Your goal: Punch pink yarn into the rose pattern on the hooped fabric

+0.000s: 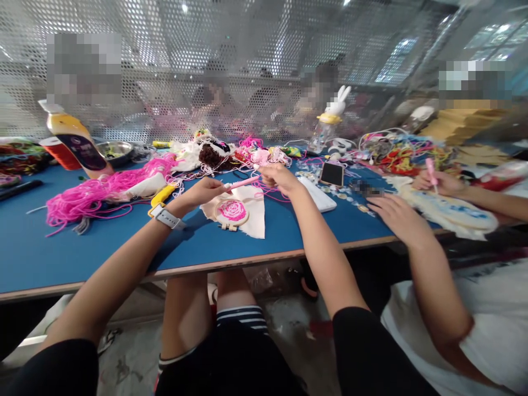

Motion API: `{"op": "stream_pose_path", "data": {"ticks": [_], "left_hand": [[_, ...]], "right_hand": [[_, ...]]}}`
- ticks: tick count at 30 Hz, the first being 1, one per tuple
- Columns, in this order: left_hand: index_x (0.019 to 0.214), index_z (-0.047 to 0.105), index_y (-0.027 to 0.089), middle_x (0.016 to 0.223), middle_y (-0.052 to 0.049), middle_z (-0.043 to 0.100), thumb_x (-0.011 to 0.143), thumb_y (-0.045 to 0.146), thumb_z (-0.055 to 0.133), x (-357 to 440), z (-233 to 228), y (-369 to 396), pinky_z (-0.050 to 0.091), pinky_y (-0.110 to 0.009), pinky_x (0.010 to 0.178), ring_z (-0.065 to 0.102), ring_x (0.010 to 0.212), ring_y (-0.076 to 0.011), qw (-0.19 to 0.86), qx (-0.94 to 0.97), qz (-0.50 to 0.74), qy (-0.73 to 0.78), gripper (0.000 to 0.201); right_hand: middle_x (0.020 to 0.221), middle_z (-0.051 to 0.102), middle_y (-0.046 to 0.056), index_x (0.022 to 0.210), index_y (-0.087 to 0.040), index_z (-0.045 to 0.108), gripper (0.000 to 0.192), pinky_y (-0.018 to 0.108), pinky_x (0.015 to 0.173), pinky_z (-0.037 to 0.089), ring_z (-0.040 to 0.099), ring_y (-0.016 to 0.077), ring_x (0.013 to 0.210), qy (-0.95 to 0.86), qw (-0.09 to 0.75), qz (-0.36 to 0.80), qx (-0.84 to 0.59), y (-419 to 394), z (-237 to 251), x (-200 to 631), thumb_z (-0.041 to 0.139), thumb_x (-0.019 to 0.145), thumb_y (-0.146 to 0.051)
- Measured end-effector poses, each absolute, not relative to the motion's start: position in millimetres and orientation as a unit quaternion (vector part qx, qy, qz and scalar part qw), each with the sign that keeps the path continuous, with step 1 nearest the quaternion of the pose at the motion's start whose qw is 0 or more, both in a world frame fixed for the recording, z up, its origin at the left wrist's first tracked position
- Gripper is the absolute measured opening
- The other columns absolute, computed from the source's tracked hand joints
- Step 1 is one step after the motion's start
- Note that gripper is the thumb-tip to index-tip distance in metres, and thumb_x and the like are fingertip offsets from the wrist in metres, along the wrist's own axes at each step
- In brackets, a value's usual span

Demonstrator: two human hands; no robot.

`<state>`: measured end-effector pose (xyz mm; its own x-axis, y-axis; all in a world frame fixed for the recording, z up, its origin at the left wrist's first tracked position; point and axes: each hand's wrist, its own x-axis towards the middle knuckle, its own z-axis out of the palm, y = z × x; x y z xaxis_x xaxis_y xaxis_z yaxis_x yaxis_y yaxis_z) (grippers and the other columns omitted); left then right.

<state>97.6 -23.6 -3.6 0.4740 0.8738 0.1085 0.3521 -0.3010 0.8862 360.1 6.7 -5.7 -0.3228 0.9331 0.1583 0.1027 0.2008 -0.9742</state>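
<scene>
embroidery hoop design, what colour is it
Pink rose on white, on the embroidery hoop; head view.

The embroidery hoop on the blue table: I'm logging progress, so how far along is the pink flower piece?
Done: a pink rose fills the middle of the embroidery hoop. In hand: the left hand and right hand hold a pink punch needle above it. Left: the white cloth around the rose looks bare; loose pink yarn lies nearby.
</scene>
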Motion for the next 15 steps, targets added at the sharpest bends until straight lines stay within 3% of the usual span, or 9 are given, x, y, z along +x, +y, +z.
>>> {"op": "stream_pose_path", "data": {"ticks": [5, 10, 13, 15], "left_hand": [[0.084, 0.077, 0.011, 0.079, -0.009, 0.074, 0.074, 0.044, 0.077, 100, -8, -21, 0.048, -0.024, 0.066, 0.063, 0.071, -0.0145, 0.514, 0.704, 0.296, 0.390, 0.034], [0.084, 0.076, 0.010, 0.092, -0.014, 0.075, 0.074, 0.041, 0.078, 102, -14, -16, 0.052, -0.026, 0.077, 0.067, 0.079, -0.0147, 0.604, 0.638, 0.310, 0.364, 0.032], [0.086, 0.076, 0.010, 0.094, -0.014, 0.074, 0.076, 0.042, 0.077, 103, -16, -16, 0.053, -0.026, 0.075, 0.067, 0.077, -0.0145, 0.622, 0.622, 0.311, 0.359, 0.034], [0.087, 0.076, 0.010, 0.090, -0.013, 0.074, 0.078, 0.040, 0.076, 103, -15, -17, 0.053, -0.024, 0.071, 0.066, 0.073, -0.0129, 0.631, 0.604, 0.321, 0.366, 0.031]], "right_hand": [[0.040, 0.026, -0.009, 0.053, -0.020, 0.030, 0.050, 0.018, 0.037, 0.015, 0.020, 0.0024, 0.036, -0.561, 0.535, 0.493, -0.394, 14, -5, 363, 0.069, 0.079, -0.037], [0.040, 0.027, -0.009, 0.054, -0.021, 0.032, 0.049, 0.018, 0.037, 0.018, 0.023, 0.0032, 0.037, -0.545, 0.546, 0.484, -0.412, 18, -9, 362, 0.070, 0.078, -0.041], [0.046, 0.038, -0.006, 0.059, -0.020, 0.042, 0.041, 0.018, 0.041, 0.027, 0.033, 0.0060, 0.042, -0.557, 0.541, 0.445, -0.447, 23, -13, 362, 0.066, 0.081, -0.044], [0.056, 0.048, -0.003, 0.066, -0.019, 0.050, 0.031, 0.020, 0.049, 0.036, 0.043, 0.0089, 0.052, -0.560, 0.572, 0.346, -0.489, 26, -14, 363, 0.066, 0.080, -0.041]]}}
